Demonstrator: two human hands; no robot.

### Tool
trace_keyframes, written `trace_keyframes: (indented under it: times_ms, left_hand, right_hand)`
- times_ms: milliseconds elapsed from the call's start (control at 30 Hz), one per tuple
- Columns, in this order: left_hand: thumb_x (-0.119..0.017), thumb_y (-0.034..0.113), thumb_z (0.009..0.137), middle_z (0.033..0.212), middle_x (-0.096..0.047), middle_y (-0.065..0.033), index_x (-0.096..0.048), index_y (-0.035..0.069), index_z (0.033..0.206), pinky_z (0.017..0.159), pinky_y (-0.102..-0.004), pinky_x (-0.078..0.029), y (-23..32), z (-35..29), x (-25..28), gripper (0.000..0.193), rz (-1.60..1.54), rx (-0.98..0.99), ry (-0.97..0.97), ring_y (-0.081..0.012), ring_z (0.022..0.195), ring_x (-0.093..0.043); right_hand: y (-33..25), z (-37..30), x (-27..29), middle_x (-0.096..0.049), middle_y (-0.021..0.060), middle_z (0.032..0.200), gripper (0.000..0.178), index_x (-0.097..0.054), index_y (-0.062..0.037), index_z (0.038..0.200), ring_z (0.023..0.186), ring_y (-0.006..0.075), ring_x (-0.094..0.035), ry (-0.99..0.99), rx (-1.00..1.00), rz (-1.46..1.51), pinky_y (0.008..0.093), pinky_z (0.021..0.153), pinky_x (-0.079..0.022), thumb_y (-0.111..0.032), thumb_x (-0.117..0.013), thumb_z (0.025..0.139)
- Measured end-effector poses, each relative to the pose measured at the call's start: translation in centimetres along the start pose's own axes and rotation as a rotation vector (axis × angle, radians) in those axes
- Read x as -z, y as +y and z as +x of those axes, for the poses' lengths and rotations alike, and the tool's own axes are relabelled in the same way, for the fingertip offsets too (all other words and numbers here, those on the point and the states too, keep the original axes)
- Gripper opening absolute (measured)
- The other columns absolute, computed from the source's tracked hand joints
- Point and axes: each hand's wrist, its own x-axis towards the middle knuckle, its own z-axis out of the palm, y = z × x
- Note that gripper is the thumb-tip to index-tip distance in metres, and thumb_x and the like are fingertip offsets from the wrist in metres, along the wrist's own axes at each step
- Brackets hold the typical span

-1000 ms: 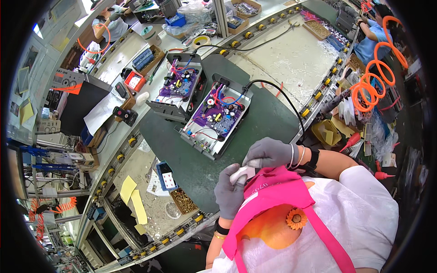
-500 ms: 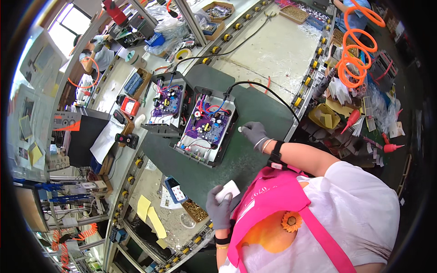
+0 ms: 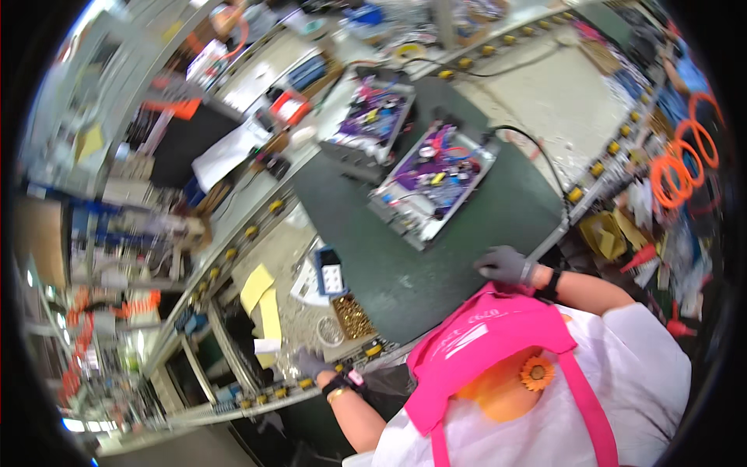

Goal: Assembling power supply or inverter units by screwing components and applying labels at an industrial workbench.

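My left hand [image 3: 313,363], in a grey glove, is stretched out over the front rail, its blurred fingers apparently apart. A white paper piece [image 3: 268,345] lies just beyond it on yellow paper strips [image 3: 267,302]. My right hand [image 3: 507,266], also gloved, is closed above the right front edge of the dark green board [image 3: 373,272]; what its fingers hold, if anything, is hidden. Ahead on the board stands an opened metal case [image 3: 424,226] with a purple circuit board [image 3: 440,175] and wires. A second opened case [image 3: 354,156] stands to its left.
Brass-coloured small parts fill a box [image 3: 354,315] beside a blue tray [image 3: 330,274] and a clear round dish [image 3: 330,332]. A black cable [image 3: 541,148] arches from the right case. Orange coiled hose [image 3: 673,175] hangs at the right, above a yellow bin [image 3: 603,236].
My left hand has moved left and let go of the white paper piece, now on the yellow strips. My right hand has drawn back toward me; its small white round piece no longer shows. The view has shifted.
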Motion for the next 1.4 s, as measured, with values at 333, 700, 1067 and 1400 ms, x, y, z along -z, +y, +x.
trace_keyframes:
  times_ms: [333, 700, 1067, 1400]
  left_hand:
    - [-0.071, 0.019, 0.078, 0.094, -0.067, -0.0141, -0.059, 0.003, 0.106, 0.079, -0.0378, -0.048, -3.2, 1.8, -13.5, 0.034, 0.929, -0.590, -0.310, -0.0282, 0.088, -0.063]
    - [-0.055, 0.019, 0.085, 0.090, -0.063, -0.0118, -0.053, 0.005, 0.111, 0.072, -0.0414, -0.044, -5.0, 2.2, -15.4, 0.030, 1.497, -1.229, -0.342, -0.0289, 0.082, -0.062]
    - [-0.065, 0.006, 0.081, 0.085, -0.068, -0.0161, -0.064, 0.005, 0.105, 0.069, -0.0362, -0.051, -5.4, 3.9, -13.5, 0.024, 0.761, -0.911, -0.542, -0.0267, 0.078, -0.065]
    - [-0.067, 0.001, 0.081, 0.095, -0.069, -0.0094, -0.063, 0.004, 0.112, 0.079, -0.0313, -0.052, -6.0, 5.7, -12.5, 0.031, 0.453, -0.575, -0.668, -0.0211, 0.085, -0.065]
  right_hand:
    - [-3.4, -0.6, 2.2, -0.068, 0.0139, 0.090, 0.021, -0.070, -0.0050, 0.093, 0.085, 0.0314, -0.064, 0.011, -0.027, 0.074, 0.0371, 0.077, -0.050, -0.018, -0.060, 0.081]
    - [-6.0, 0.3, 3.6, -0.066, 0.0132, 0.084, 0.014, -0.070, -0.0052, 0.089, 0.078, 0.0300, -0.064, 0.054, -0.145, 0.015, 0.0356, 0.071, -0.051, -0.011, -0.062, 0.079]
    - [-7.1, 2.2, 3.7, -0.066, 0.0134, 0.086, 0.017, -0.070, -0.0056, 0.094, 0.078, 0.0294, -0.064, -0.032, -0.110, 0.028, 0.0352, 0.072, -0.051, -0.012, -0.062, 0.080]
    - [-6.2, 1.7, 3.8, -0.066, 0.0136, 0.087, 0.018, -0.070, -0.0069, 0.095, 0.078, 0.0299, -0.064, -0.101, -0.104, 0.020, 0.0364, 0.071, -0.051, -0.014, -0.062, 0.081]
